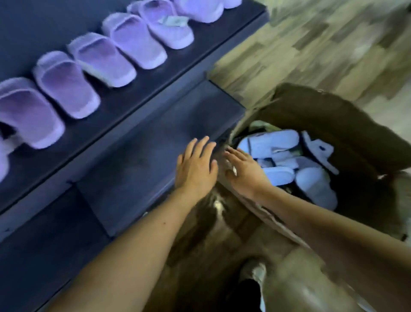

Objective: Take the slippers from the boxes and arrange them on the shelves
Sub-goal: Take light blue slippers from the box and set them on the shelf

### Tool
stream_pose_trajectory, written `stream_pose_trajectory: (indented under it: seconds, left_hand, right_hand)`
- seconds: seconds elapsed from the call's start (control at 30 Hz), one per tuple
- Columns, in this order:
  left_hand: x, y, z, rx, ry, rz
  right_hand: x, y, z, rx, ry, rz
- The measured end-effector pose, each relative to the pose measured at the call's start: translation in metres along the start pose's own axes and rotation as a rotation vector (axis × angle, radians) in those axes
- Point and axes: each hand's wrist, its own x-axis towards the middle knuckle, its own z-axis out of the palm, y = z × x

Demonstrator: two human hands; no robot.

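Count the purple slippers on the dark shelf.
8 purple slippers in one row along the shelf: one cut off at the left edge, six side by side, one cut off at the top edge. Blur may hide more behind them.

The lilac slippers (66, 83) look like soft matt foam, the shelf (155, 80) is dark and matt, the box (347, 124) is plain brown cardboard, and the floor (333, 44) looks like pale wood-grain planks.
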Motion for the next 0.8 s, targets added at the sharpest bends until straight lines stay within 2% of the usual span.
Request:
stream_pose_trajectory:
  seconds: [0.17,0.37,0.47,0.57,0.8]
  left_hand:
    - [0.037,0.099,0.059,0.041,-0.210,0.131]
    - [0.043,0.131,0.107,0.061,-0.435,0.119]
    - [0.048,0.128,0.137,-0.016,-0.592,-0.035]
    - [0.058,0.128,0.166,-0.137,-0.696,-0.267]
    - [0.087,0.120,0.234,-0.459,-0.711,-0.720]
  right_hand:
    - [-0.035,0.116,-0.030,0.017,-0.168,0.284]
    - [-0.072,0.188,-0.029,0.073,-0.225,0.501]
    - [-0.079,0.210,-0.012,0.136,-0.237,0.618]
    - [-0.077,0.224,0.008,0.176,-0.233,0.646]
    - [-0.038,0.247,0.047,0.268,-0.214,0.642]
